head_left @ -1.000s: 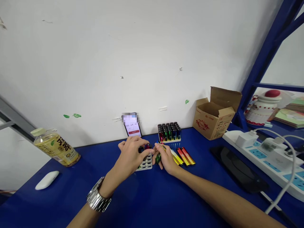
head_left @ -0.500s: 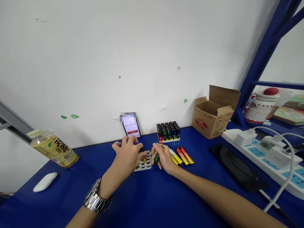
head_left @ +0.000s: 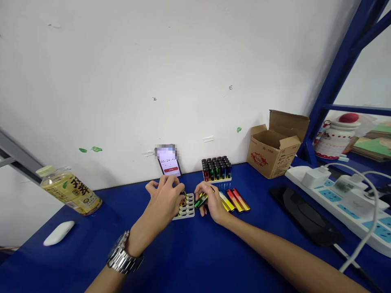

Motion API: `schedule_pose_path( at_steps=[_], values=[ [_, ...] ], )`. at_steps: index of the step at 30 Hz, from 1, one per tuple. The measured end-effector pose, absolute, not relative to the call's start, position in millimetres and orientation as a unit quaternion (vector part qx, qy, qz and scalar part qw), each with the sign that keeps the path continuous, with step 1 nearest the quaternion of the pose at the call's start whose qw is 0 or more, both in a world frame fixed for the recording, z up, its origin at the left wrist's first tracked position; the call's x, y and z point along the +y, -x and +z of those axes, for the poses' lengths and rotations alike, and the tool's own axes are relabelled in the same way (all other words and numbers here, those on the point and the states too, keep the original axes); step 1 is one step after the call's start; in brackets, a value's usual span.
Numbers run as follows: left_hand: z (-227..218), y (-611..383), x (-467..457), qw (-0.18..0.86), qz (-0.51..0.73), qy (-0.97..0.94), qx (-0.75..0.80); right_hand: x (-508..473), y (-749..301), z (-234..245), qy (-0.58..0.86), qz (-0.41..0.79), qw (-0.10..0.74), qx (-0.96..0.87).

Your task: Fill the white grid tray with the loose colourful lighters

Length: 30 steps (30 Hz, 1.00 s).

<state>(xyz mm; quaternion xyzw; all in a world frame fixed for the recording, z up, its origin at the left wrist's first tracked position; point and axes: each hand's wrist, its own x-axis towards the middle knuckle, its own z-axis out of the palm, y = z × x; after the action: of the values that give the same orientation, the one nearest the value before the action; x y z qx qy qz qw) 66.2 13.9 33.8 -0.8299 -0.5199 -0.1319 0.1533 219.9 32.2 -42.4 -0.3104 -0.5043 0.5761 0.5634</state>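
A slim, glossy green metallic lighter (head_left: 200, 200) lies tilted in the fingers (head_left: 204, 191) of the right hand (head_left: 210, 201), which are closed round it just above the desk (head_left: 189, 252). Directly left of those fingers sits a small white plastic grid tray (head_left: 187, 208) with rows of rounded cells. The left hand (head_left: 165, 200) is curled over the tray's left part, its fingertips pinched on a small shiny yellowish lighter (head_left: 183, 199) at the tray's upper edge; how it sits in the cells cannot be made out.

Just right of the right-hand fingers, a fan of smooth metallic yellow and red lighters (head_left: 235, 200) lies flat, side by side and touching. Beyond the fingers, towards the wall, a second pale tray packed with upright black-capped lighters (head_left: 216, 168) forms a tight block. Left of that block a smartphone with a lit timer screen (head_left: 169, 161) leans against the white wall.

A steel link wristwatch (head_left: 124, 256) bands the left wrist. Well left of the hands lie a tilted clear plastic bottle of yellow tea (head_left: 69, 189) and a smooth white oval mouse (head_left: 58, 232). Well right stand an open brown cardboard box with red print (head_left: 275, 146), a flat black rectangular slab (head_left: 305, 217) and a white power strip with pale blue sockets (head_left: 345, 207) with plugs and cables. The desk surface is matte deep blue.
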Motion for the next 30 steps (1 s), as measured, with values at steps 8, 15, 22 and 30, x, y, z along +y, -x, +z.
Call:
schedule_pose_path(
  at_steps=[8,15,22,30],
  values=[
    [32.3,-66.3,16.9,0.106,-0.143,0.851,-0.495,32.4,-218.1,-43.6,0.317,0.578,0.569,-0.491],
    [32.8,-73.2,8.0,0.214,-0.129,0.838,-0.485,32.8,-216.4,-40.7,0.388,0.563,0.563,-0.465],
    [13.3,-87.4,-7.5,0.174,-0.142,0.867,-0.445,35.9,-216.5,-41.7,0.332,0.602,0.602,-0.406],
    [20.2,-87.1,-10.7,-0.118,-0.306,0.823,-0.463,37.1,-218.1,-42.3,0.278,0.629,0.599,-0.410]
  ],
)
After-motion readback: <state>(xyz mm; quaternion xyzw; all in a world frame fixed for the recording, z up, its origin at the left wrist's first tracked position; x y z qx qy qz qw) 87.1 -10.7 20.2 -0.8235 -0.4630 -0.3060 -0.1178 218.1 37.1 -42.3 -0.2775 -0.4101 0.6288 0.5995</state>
